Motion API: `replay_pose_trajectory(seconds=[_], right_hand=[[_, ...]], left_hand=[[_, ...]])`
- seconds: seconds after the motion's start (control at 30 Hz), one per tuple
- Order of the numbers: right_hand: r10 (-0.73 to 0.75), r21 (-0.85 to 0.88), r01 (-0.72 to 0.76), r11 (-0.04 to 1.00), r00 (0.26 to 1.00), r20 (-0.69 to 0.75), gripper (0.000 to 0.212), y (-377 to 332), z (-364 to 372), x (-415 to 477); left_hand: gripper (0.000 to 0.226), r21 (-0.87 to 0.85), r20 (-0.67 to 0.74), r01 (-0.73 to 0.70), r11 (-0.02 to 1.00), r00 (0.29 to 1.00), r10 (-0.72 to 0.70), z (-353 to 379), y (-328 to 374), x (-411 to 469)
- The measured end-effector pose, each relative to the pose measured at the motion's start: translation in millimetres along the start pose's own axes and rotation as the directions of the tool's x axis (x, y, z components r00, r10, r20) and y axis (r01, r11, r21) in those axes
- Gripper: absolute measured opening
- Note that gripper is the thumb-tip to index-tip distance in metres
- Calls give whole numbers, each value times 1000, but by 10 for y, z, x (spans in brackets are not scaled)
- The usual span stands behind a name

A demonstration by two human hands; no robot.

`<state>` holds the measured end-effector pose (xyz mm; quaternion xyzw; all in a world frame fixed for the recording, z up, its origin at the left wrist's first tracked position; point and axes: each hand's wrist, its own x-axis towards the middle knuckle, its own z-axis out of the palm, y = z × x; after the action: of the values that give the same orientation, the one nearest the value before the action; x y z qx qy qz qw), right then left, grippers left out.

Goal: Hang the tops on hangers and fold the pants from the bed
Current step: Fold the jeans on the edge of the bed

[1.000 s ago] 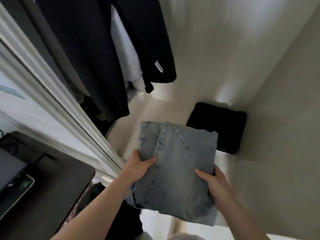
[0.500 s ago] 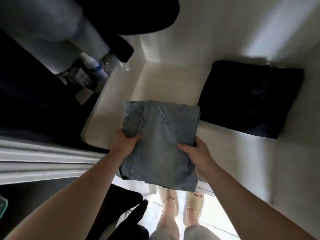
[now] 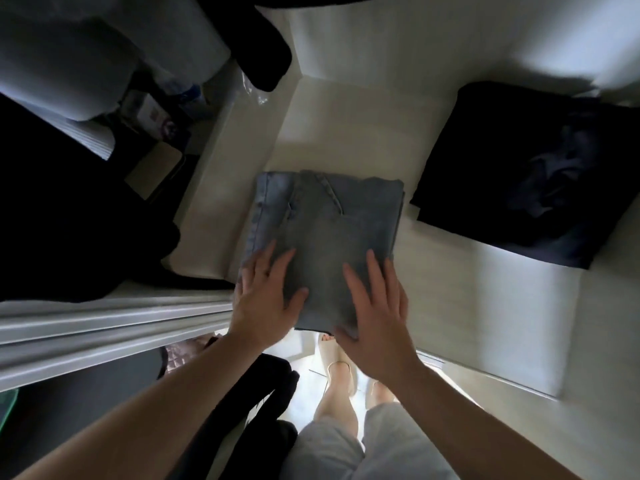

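1. Head view: folded jeans [image 3: 325, 237], light blue denim, lie flat on a pale wardrobe shelf [image 3: 346, 133]. Their near edge is at the shelf's front edge.
2. Left hand [image 3: 266, 299] rests palm down on the near left part of the jeans, with the fingers straight, spread and released, gripping nothing.
3. Right hand [image 3: 377, 317] rests palm down on the near right part of the jeans. Its fingers are straight and spread too, and the thumb is at the near edge.
4. Right of the jeans and a bit further back, a stack of folded dark clothes [image 3: 519, 174] sits on the same shelf, close to the jeans. Cannot tell if they touch.
5. Beyond the jeans to the left, a dark sleeve [image 3: 263, 53] hangs down, with a white hanging garment [image 3: 104, 53] further left.
6. Left of the jeans is a pale door frame [image 3: 104, 323], with dark clothing beyond it.
7. Nearer than the jeans and below them are the person's feet in pale slippers [image 3: 339, 368] on a light floor.
8. Motion blur over the hands and the shelf.
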<state>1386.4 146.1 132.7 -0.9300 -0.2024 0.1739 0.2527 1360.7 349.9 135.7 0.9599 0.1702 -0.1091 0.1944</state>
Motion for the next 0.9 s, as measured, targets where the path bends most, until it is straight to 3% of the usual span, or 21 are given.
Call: replay_pose_trajectory(seconds=[0.1,0.23,0.47,0.77,0.9], right_hand=[[-45,-130,57,990,995,94,90,-85,131,-130],[-23,-217,57,974,988,155,90,-87,282,-180],[4,-229,55,972,969,248,98,66,489,-39],[-7,-167,38,985,983,181,90,179,483,376],[-1,-122,18,992,990,142,86,294,379,766]], left_hand=[[86,101,100,-123,987,989,113,84,-126,-310],[103,268,177,-205,941,971,161,251,-249,-494],[85,302,240,-209,930,961,138,405,-226,-273],[89,392,249,-289,874,947,201,322,-171,293],[95,417,210,-245,875,963,170,349,-62,762]])
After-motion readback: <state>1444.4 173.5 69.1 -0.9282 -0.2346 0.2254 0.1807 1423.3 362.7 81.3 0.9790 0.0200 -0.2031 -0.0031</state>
